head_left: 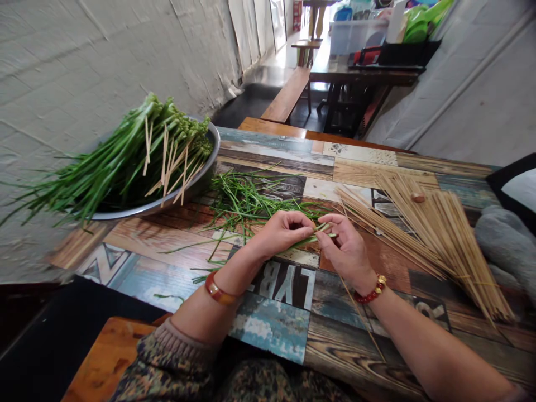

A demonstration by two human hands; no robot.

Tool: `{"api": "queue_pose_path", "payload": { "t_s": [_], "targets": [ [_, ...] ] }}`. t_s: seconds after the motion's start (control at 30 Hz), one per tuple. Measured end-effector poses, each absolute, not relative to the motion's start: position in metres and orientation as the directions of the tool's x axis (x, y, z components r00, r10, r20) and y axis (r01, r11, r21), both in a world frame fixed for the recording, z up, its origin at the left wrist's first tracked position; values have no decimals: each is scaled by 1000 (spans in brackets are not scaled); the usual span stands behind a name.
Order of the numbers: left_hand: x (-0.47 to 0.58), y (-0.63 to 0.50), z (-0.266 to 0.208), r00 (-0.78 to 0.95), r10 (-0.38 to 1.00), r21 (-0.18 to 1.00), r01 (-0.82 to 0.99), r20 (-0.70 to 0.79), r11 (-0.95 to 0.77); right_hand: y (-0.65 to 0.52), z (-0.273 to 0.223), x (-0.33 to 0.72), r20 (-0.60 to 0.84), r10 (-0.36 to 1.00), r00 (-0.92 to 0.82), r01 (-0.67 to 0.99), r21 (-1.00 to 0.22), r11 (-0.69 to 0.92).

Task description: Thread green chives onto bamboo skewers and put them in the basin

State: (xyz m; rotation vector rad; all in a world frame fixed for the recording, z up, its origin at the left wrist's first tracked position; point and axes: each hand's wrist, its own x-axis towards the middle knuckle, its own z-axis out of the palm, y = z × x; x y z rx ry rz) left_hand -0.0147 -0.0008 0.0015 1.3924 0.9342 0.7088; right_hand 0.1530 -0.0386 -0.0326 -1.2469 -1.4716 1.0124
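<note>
My left hand [288, 231] and my right hand [345, 243] meet over the middle of the table. Between their fingertips is a small bunch of garlic chives [323, 229], its pale cut ends pointing right. Both hands are closed on it in a pinch. A thin bamboo skewer [360, 318] slants out from below my right hand towards the table's front edge; whether that hand touches it, I cannot tell. Just beyond my left hand lies a loose heap of green chive leaves [247, 198].
At the left, a metal basin [214, 146] holds chives bundled with skewers. A fanned bundle of bamboo skewers [456, 240] spreads over the right side of the patchwork table [272, 329], with a small brown piece [417, 197] on top. Grey fabric [502, 240] sits at the right edge.
</note>
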Motion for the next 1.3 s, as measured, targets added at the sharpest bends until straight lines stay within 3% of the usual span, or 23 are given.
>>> {"api": "queue_pose_path", "payload": {
  "t_s": [0.3, 0.43, 0.53, 0.67, 0.83, 1.1, 1.3],
  "targets": [
    [-18, 3, 3, 584, 811, 941, 257, 33, -223, -38, -33, 154, 97, 991, -96, 171, -979, 112],
    [-19, 0, 1, 546, 836, 974, 211, -44, -87, -39, -35, 154, 84, 992, -95, 158, -983, 99],
    [-18, -2, 1, 508, 858, 983, 180, -78, -17, -40, -34, 157, 88, 985, -147, 270, -954, 126],
    [-15, -3, 0, 497, 864, 975, 218, -77, -38, -41, -31, 160, 142, 974, -178, 431, -878, 207],
    [-12, -4, -6, 518, 853, 967, 243, -62, -78, -43, -34, 159, 190, 969, -157, 471, -848, 243],
    [-13, -4, -8, 530, 848, 881, 390, 25, -269, -39, -41, 156, -30, 982, -186, 234, -972, 15],
    [-11, -12, 2, 632, 772, 774, 454, 70, -442, -37, -38, 155, -14, 992, -126, 127, -992, 3]
  ]
}}
